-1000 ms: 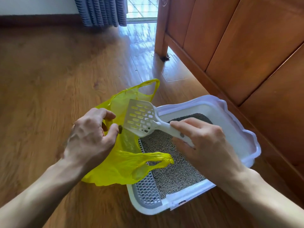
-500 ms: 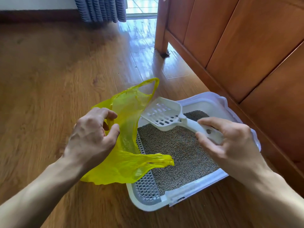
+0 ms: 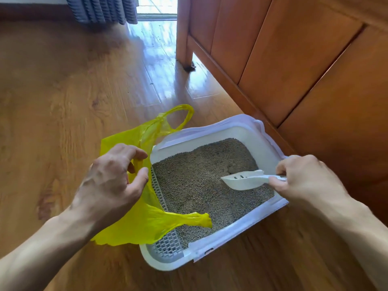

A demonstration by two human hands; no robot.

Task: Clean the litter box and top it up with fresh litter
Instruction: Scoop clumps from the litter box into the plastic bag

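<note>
A white litter box (image 3: 270,141) with a pale purple rim is set on the wood floor, filled with grey litter (image 3: 195,179). A white scoop (image 3: 244,179) is dipped in the litter. A yellow bag (image 3: 144,219) is draped over the box's left edge.

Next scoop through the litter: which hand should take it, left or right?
Right. The right hand grips the scoop handle, its head down in the litter of the litter box. The left hand is busy holding the yellow bag open beside the box.
</note>
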